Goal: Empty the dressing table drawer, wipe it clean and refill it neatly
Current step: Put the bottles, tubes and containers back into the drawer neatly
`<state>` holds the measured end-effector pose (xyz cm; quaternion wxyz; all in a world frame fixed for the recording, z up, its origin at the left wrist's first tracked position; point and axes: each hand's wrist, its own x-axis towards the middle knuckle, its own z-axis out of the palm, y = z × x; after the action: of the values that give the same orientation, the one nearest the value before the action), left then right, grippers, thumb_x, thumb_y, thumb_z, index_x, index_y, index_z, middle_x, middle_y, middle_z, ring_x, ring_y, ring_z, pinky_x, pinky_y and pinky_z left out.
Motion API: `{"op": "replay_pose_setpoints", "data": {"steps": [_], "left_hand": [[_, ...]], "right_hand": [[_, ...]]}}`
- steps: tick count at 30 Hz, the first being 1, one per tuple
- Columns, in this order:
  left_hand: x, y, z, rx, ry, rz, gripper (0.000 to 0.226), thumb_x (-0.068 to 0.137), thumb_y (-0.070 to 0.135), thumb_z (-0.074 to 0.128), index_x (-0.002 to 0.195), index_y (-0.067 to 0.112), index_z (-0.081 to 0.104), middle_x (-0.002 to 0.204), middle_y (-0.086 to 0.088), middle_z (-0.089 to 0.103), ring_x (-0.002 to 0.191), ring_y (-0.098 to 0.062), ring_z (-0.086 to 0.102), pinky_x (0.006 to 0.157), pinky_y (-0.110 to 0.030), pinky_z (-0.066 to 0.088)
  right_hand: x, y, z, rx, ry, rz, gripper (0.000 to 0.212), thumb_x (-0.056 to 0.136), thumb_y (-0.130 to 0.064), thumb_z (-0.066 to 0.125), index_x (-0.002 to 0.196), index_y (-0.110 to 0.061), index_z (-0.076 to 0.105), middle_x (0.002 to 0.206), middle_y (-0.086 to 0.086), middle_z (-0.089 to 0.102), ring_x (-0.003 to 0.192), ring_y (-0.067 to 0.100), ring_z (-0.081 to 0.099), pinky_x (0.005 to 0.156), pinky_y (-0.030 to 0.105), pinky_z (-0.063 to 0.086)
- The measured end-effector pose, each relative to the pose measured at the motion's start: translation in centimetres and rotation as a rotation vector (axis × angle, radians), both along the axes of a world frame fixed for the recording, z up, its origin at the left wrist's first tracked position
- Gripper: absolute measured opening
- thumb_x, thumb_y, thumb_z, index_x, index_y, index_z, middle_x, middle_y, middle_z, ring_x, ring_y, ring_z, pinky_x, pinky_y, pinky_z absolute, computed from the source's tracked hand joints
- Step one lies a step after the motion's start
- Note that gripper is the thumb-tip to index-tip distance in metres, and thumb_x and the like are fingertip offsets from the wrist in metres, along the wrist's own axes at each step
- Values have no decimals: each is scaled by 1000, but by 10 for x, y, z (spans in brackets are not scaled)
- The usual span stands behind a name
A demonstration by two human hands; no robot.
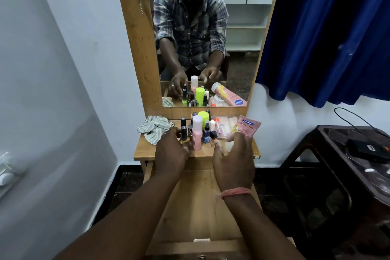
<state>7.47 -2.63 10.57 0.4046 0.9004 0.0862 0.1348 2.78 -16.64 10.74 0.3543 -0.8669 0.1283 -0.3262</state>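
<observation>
Two hands over the open, bare drawer: left hand curls fingers around small dark bottles near the dressing table's front edge; right hand hovers, fingers loosely spread. Behind, pink bottle, striped cloth at back-left.

- Wooden desk below a mirror, carrying:
- striped cloth at its left
- cluster of upright bottles in the middle
- pink tube lying at the right
</observation>
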Motion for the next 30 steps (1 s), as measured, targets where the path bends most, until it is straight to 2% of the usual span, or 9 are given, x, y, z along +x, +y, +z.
{"op": "replay_pose_setpoints", "data": {"steps": [2, 6, 8, 11, 15, 18, 23, 26, 30], "left_hand": [[-1, 1, 2, -2, 5, -1, 59, 84, 12, 81, 139, 17, 60, 133, -3, 69, 119, -24, 64, 86, -28, 46], [-3, 3, 3, -30, 15, -26, 56, 85, 21, 83, 136, 17, 62, 130, -1, 70, 116, -23, 65, 84, -27, 43], [-4, 2, 3, -30, 30, -43, 55, 85, 25, 84, 135, 18, 63, 129, 0, 70, 114, -22, 66, 83, -27, 45], [-3, 3, 1, 9, 57, -33, 51, 86, 15, 81, 134, 18, 64, 129, 0, 71, 112, -22, 67, 84, -28, 50], [-2, 8, -2, 14, 66, -3, 43, 87, 14, 80, 128, 19, 68, 123, 0, 74, 105, -21, 68, 78, -26, 44], [-5, 10, -3, -8, 52, -1, 42, 89, 14, 78, 130, 19, 68, 123, -1, 73, 105, -21, 68, 78, -24, 41], [-3, 17, 1, -62, -19, 45, 41, 87, 16, 80, 126, 13, 69, 121, -4, 74, 106, -23, 69, 80, -26, 45], [4, 22, 8, -79, -50, 58, 40, 85, 14, 82, 123, 12, 70, 118, -4, 76, 106, -24, 71, 83, -27, 48], [4, 28, 14, -77, -52, 30, 37, 85, 3, 76, 121, 9, 71, 120, -8, 75, 108, -26, 69, 84, -25, 44]], "right_hand": [[10, -12, 2, -61, -15, -102, 47, 78, -34, 78, 109, -20, 45, 118, 9, 50, 108, 25, 50, 77, 35, 53], [31, -21, 2, -44, 214, -156, 66, 77, -45, 77, 124, -19, 40, 129, 15, 37, 114, 32, 44, 89, 42, 51], [35, -21, -1, -9, 245, -131, 67, 78, -44, 77, 127, -19, 39, 131, 15, 34, 116, 33, 44, 89, 42, 50], [37, -21, -5, 17, 214, -122, 66, 77, -42, 78, 125, -19, 38, 129, 14, 34, 114, 34, 45, 87, 42, 51], [34, -20, -7, -27, 224, -136, 68, 78, -44, 78, 127, -19, 37, 131, 15, 35, 116, 32, 45, 91, 39, 49], [30, -19, -8, -100, 220, -160, 70, 77, -51, 75, 128, -20, 39, 133, 15, 39, 117, 32, 44, 95, 43, 45], [24, -6, 6, -227, 64, -151, 50, 78, -44, 72, 117, -24, 50, 128, 10, 45, 115, 31, 45, 93, 48, 43], [26, 15, 24, -355, -90, 48, 31, 83, -34, 68, 112, -27, 57, 122, 4, 50, 113, 25, 45, 92, 43, 42], [50, 51, 55, -614, -88, 337, 19, 87, -27, 61, 105, -27, 64, 110, -2, 59, 107, 23, 47, 89, 40, 35]]}}
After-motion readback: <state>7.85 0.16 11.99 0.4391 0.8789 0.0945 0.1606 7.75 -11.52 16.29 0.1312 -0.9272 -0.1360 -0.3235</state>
